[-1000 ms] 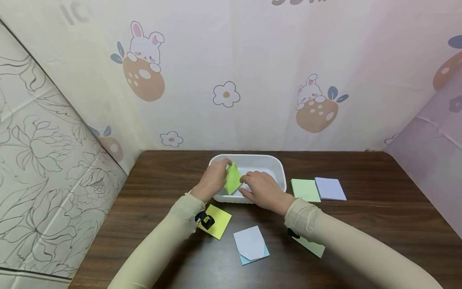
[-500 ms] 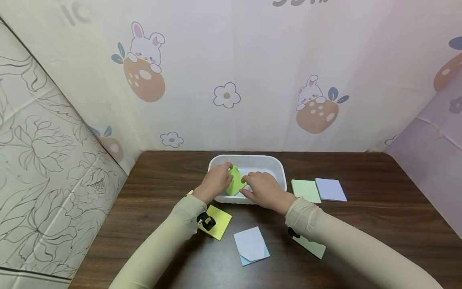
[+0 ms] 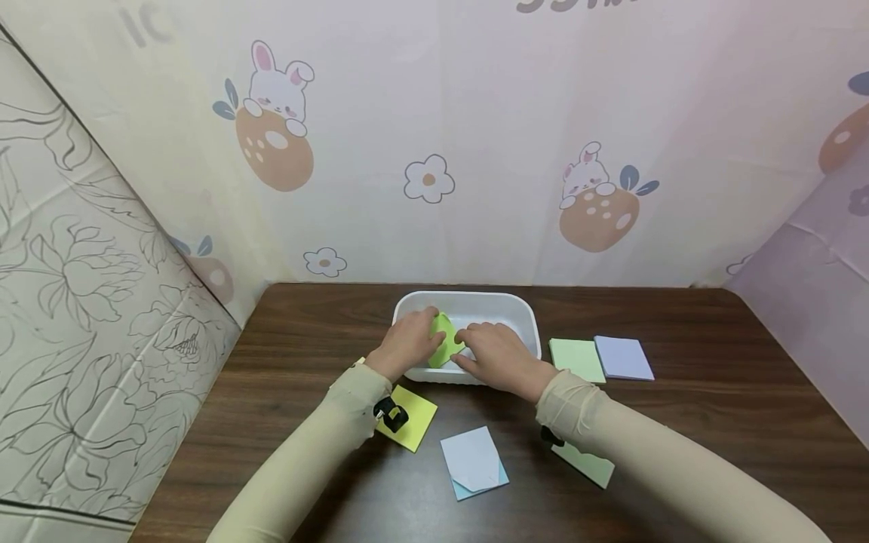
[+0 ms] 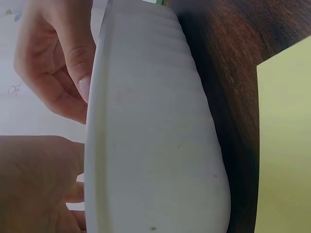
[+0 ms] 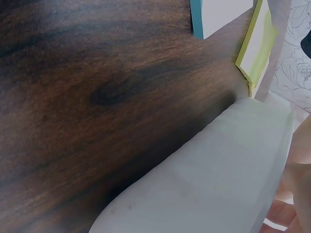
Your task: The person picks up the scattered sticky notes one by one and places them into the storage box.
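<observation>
Inside the white tray, toward its left end, the green note sits between the left hand and the right hand; whether either grips it, I cannot tell; 2 pads, a pale green pad and a lilac pad, lie to the tray's right.

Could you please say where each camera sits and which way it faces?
Head: worn there, facing forward and down at white tray; left hand, right hand, sleeves show.
Left wrist: worn there, facing tray's outer wall; both hands partly show.
Right wrist: worn there, facing table and tray; fingers show at right.
Both wrist views share the tray.
</observation>
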{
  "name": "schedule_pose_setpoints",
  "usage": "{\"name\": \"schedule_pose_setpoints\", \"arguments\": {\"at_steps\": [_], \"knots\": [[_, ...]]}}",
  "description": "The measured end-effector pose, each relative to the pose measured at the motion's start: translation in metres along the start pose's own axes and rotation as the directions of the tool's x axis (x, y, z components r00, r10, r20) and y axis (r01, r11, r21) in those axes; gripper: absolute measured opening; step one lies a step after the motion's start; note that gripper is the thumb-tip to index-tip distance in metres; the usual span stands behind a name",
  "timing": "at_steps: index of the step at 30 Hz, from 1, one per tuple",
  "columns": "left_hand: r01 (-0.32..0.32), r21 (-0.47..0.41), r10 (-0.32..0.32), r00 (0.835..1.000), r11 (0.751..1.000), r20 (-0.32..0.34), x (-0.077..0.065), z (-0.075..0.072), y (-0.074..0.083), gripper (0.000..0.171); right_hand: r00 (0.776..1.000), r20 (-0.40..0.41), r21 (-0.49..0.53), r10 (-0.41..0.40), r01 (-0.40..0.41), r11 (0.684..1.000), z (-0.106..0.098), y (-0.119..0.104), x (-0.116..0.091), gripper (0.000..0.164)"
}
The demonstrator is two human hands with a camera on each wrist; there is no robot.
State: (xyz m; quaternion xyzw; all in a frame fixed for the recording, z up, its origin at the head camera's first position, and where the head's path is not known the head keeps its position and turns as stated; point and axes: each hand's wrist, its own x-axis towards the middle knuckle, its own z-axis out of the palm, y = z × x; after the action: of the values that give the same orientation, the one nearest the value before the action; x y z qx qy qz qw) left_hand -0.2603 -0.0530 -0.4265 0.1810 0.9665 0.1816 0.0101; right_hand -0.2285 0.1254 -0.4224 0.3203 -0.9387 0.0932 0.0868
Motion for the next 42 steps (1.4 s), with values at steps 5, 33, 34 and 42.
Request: {"name": "schedule_pose_setpoints", "arguments": {"at_steps": [5,33,34,42], "knots": [[-0.014,0.011,0.014,1.0,1.0,0.017,0.0,0.001,0.002,0.045,1.0,-0.003,-0.013,0.0,0.0,1.0,0.002,0.001,0.001,0.031],[-0.027,0.023,0.025,0.998,0.999,0.058,0.0,0.002,0.005,0.048,1.0,-0.002,-0.007,-0.006,0.006,1.0,0.002,0.003,0.001,0.032],[-0.029,0.025,0.028,0.998,0.999,0.055,0.0,0.001,0.005,0.048,1.0,-0.002,-0.009,-0.008,0.008,1.0,0.002,0.003,0.001,0.031],[-0.054,0.03,0.053,0.998,0.998,0.03,-0.005,-0.007,0.01,0.046,1.0,-0.007,-0.004,-0.01,0.01,1.0,-0.002,0.001,0.001,0.032]]}}
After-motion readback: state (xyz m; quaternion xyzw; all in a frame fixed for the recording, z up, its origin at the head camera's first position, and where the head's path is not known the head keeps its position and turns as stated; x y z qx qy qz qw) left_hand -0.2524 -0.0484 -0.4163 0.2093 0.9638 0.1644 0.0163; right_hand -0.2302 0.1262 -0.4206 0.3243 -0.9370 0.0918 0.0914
